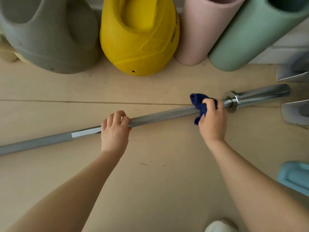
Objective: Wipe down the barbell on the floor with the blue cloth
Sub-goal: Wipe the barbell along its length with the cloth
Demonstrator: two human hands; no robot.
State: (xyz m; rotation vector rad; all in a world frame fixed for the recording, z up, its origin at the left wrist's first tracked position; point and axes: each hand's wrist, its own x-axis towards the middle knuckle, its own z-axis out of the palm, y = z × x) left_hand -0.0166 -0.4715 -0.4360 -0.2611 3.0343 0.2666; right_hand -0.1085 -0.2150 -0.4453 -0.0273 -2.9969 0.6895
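A long steel barbell (167,115) lies slanted across the pale wooden floor, its chrome sleeve and collar at the upper right. My left hand (115,131) grips the shaft near its middle, fingers curled over it. My right hand (212,119) holds the dark blue cloth (199,104) bunched around the knurled shaft, just left of the collar. The cloth wraps the bar, with one end sticking up and another hanging below.
Against the wall stand a grey kettlebell (50,36), a yellow kettlebell (138,39), a pink foam roller (200,30) and a green roller (250,34). White objects (294,111) and a light blue item (294,178) sit at the right edge.
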